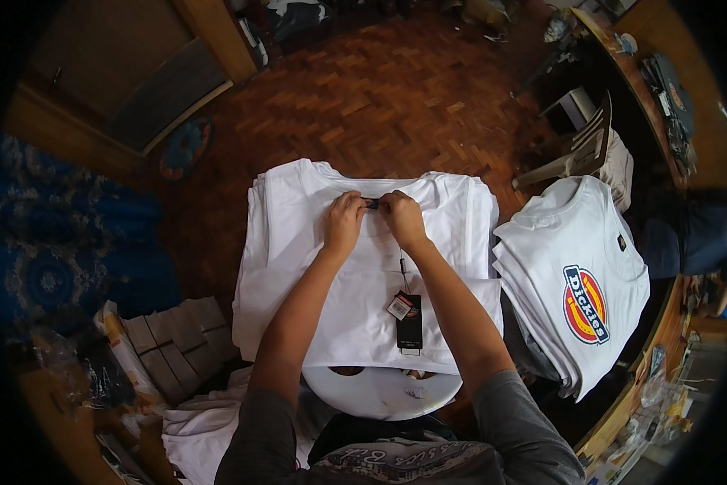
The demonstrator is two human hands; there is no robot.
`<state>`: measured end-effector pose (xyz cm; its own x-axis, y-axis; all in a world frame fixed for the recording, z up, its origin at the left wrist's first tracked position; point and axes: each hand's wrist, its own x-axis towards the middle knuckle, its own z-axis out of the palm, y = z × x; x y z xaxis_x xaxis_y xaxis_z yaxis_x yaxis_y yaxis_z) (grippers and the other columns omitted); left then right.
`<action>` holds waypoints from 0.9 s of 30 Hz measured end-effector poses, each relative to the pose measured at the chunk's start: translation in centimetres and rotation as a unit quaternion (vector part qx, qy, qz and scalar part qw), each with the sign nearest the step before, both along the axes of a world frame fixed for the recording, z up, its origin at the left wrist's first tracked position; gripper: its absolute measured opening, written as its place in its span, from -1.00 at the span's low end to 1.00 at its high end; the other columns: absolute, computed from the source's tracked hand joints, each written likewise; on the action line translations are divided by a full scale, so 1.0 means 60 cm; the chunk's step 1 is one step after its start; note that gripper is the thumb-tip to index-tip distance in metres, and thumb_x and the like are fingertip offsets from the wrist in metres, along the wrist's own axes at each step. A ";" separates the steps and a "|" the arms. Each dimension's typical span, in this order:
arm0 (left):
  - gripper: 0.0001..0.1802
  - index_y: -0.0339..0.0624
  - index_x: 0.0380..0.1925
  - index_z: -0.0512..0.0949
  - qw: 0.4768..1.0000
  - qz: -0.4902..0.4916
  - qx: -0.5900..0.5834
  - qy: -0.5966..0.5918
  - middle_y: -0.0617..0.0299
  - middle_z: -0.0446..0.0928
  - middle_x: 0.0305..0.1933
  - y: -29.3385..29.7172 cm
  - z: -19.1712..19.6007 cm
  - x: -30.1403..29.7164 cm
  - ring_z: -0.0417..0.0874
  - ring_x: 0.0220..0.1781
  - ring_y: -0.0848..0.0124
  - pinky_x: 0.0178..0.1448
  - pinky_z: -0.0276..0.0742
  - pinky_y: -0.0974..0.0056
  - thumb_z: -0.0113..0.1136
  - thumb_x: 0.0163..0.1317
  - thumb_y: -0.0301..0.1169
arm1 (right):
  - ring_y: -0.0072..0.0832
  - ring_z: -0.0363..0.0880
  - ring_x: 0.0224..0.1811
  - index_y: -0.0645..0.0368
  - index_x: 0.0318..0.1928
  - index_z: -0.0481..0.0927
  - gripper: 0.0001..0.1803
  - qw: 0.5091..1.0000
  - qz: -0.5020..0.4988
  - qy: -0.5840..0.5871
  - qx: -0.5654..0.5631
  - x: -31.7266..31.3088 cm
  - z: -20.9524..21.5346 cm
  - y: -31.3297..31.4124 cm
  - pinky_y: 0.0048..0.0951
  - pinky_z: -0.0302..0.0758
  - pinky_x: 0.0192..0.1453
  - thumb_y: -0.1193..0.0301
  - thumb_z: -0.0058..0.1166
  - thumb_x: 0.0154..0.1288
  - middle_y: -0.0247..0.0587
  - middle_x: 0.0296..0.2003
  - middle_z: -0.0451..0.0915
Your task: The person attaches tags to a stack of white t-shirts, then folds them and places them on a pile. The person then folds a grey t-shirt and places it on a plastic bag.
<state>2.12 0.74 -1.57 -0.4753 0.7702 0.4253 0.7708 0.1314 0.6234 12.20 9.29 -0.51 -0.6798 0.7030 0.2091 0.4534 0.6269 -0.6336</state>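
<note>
A stack of white T-shirts [299,234] lies in front of me on a round white stool [380,398]. At the top shirt's neckline, my left hand [347,218] and my right hand [401,217] pinch a small black neck label [371,204] from either side. Both hands have their fingers closed, and the fingers partly cover the label. From near my right hand a thin cord runs down to a black hang tag [409,330]. A small white price sticker tag [398,305] overlaps the hang tag's upper part.
Folded white T-shirts with a colourful chest print [541,218] are piled at the right. Behind them is a plastic chair [594,145]. Grey-white boxes [173,339] and more white cloth [206,424] lie at the lower left. A blue patterned curtain [64,234] hangs at the left.
</note>
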 end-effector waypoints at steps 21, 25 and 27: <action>-0.76 -0.29 -0.42 0.45 0.926 -0.001 0.012 -0.377 0.18 0.48 -0.40 -0.020 -0.026 -0.021 0.49 -0.43 0.51 -0.35 0.42 0.47 0.11 -0.21 -0.66 | -0.71 -0.05 -0.78 0.08 -0.56 0.23 -0.85 0.594 0.034 0.122 -0.795 -0.008 -0.019 -0.003 -0.68 -0.05 -0.75 0.44 -0.29 0.15 -0.50 -0.73 0.11; -0.76 -0.31 -0.42 0.45 0.894 0.015 -0.013 -0.447 0.23 0.47 -0.49 -0.022 -0.021 -0.020 0.46 -0.49 0.59 -0.40 0.39 0.53 0.14 -0.20 -0.64 | -0.72 -0.08 -0.77 0.07 -0.56 0.17 -0.84 0.540 0.044 0.110 -0.833 -0.009 -0.029 0.009 -0.69 -0.07 -0.75 0.43 -0.34 0.17 -0.50 -0.73 0.09; -0.81 -0.31 -0.48 0.46 0.895 0.017 -0.038 -0.444 0.23 0.47 -0.52 -0.022 -0.013 -0.019 0.45 -0.52 0.58 -0.44 0.39 0.53 0.14 -0.21 -0.63 | -0.73 -0.06 -0.76 0.09 -0.53 0.19 -0.87 0.513 0.045 0.107 -0.851 -0.006 -0.032 0.015 -0.71 -0.06 -0.75 0.44 -0.31 0.15 -0.49 -0.71 0.10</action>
